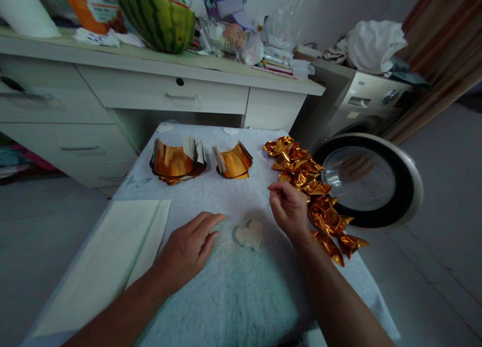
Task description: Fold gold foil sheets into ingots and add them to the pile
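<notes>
My left hand hovers over or rests on the cloth-covered table, fingers stretched out together and thumb a little apart, holding nothing. To the right, my right hand has its fingers curled in, and nothing shows in them. It is right beside a row of crumpled, folded gold foil pieces along the table's right edge. Ahead of both hands lie two stacks of curved gold foil sheets: a larger left stack and a smaller right stack. Folded pale paper sheets lie left of my left hand.
The table wears a pale cloth with a worn patch. Behind it, a white drawer counter carries a cut watermelon, plastic bags and clutter. On the right stands a washing machine with its round door swung out beside the table.
</notes>
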Motion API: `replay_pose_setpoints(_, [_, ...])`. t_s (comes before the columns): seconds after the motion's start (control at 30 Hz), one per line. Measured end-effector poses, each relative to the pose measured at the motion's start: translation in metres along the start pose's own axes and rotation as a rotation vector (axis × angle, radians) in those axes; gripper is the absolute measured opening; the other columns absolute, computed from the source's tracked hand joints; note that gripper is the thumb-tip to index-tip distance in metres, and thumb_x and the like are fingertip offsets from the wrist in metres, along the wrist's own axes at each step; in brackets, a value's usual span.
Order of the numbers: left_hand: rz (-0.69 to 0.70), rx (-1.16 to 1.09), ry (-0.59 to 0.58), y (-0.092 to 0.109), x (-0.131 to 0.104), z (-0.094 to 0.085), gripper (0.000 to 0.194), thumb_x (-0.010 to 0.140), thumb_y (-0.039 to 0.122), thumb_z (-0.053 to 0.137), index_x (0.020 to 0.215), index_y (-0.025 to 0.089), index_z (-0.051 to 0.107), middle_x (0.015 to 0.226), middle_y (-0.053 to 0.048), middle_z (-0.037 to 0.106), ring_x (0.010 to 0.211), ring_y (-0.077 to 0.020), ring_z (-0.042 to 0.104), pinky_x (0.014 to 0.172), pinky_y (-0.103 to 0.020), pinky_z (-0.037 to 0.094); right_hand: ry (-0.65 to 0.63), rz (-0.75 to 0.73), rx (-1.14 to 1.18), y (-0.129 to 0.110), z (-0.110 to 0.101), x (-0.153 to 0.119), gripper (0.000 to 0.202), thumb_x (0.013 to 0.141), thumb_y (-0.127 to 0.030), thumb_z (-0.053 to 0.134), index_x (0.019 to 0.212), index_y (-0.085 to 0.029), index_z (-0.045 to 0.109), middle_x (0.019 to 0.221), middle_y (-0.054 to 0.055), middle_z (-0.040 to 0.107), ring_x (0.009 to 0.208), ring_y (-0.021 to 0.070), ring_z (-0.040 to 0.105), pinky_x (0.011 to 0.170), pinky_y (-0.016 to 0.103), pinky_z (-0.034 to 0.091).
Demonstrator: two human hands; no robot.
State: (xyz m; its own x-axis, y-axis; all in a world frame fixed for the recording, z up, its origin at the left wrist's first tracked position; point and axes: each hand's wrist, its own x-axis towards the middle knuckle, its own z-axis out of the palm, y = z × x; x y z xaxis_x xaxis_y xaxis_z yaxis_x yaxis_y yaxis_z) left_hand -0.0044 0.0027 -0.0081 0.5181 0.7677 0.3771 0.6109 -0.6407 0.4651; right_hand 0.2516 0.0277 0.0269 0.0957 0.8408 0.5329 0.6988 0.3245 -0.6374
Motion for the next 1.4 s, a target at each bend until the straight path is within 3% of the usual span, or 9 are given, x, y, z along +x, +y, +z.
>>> replay_pose_setpoints(0.2, [0.031, -0.012, 0.000, 0.000, 0.000, 0.000, 0.026, 0.096, 0.016, 0.044, 0.118, 0.020, 0.057, 0.102, -0.005, 0.065, 0.090, -0.0160, 0.066, 0.078, -0.027, 0.054, -0.161, -0.069, 0.015, -0.003, 0.010, -0.004, 0.014, 0.081, -0.018, 0.051, 0.086, -0.020, 0.064, 0.063, -0.002, 0.056, 0.055, 0.0120, 0.051, 0.057, 0.023, 0.040])
replay_pose_setpoints(0.37, [0.039, -0.038, -0.012, 0.001, 0.002, 0.001, 0.024, 0.095, 0.015, 0.043, 0.113, 0.020, 0.059, 0.098, -0.004, 0.065, 0.087, -0.0150, 0.066, 0.076, -0.025, 0.053, -0.421, -0.099, -0.021, 0.001, 0.024, -0.005, 0.014, 0.084, -0.014, 0.051, 0.089, -0.018, 0.064, 0.078, 0.002, 0.063, 0.066, 0.0128, 0.056, 0.066, 0.023, 0.043])
replay_pose_setpoints(0.57, [0.046, -0.055, -0.021, 0.001, 0.003, 0.002, 0.023, 0.095, 0.014, 0.042, 0.109, 0.021, 0.060, 0.094, -0.003, 0.065, 0.083, -0.0145, 0.065, 0.073, -0.026, 0.052, -0.615, -0.153, -0.169, -0.005, 0.033, 0.013, 0.014, 0.084, -0.012, 0.054, 0.088, -0.017, 0.066, 0.089, 0.006, 0.065, 0.080, 0.0161, 0.059, 0.074, 0.025, 0.043])
replay_pose_setpoints(0.7, [0.048, -0.072, -0.030, 0.000, 0.002, 0.002, 0.023, 0.096, 0.013, 0.042, 0.109, 0.020, 0.060, 0.094, -0.003, 0.064, 0.083, -0.0145, 0.065, 0.073, -0.027, 0.053, -0.492, 0.108, -0.285, -0.003, 0.043, 0.041, 0.014, 0.084, -0.016, 0.056, 0.084, -0.019, 0.069, 0.084, 0.004, 0.069, 0.078, 0.0160, 0.061, 0.072, 0.024, 0.041])
replay_pose_setpoints(0.93, [0.044, -0.076, -0.026, -0.001, 0.001, 0.002, 0.023, 0.097, 0.014, 0.041, 0.110, 0.020, 0.060, 0.094, -0.003, 0.064, 0.083, -0.0149, 0.065, 0.072, -0.028, 0.053, -0.294, 0.364, -0.404, 0.017, 0.071, 0.075, 0.024, 0.089, -0.037, 0.057, 0.083, -0.017, 0.070, 0.083, 0.009, 0.072, 0.079, 0.0206, 0.066, 0.067, 0.027, 0.042])
replay_pose_setpoints(1.13, [0.059, -0.067, -0.028, -0.001, 0.000, 0.002, 0.024, 0.097, 0.013, 0.041, 0.111, 0.019, 0.059, 0.093, -0.004, 0.063, 0.082, -0.0153, 0.064, 0.071, -0.028, 0.053, -0.259, 0.425, -0.450, 0.022, 0.086, 0.082, 0.038, 0.091, -0.048, 0.053, 0.085, -0.016, 0.074, 0.088, 0.015, 0.075, 0.085, 0.0233, 0.068, 0.071, 0.028, 0.045])
replay_pose_setpoints(1.4, [0.052, -0.059, -0.029, -0.001, 0.001, 0.002, 0.025, 0.096, 0.013, 0.042, 0.112, 0.020, 0.060, 0.093, -0.003, 0.063, 0.082, -0.0148, 0.064, 0.072, -0.028, 0.053, -0.264, 0.418, -0.475, 0.020, 0.086, 0.082, 0.031, 0.092, -0.028, 0.048, 0.094, -0.013, 0.075, 0.096, 0.018, 0.074, 0.093, 0.0259, 0.068, 0.078, 0.031, 0.046])
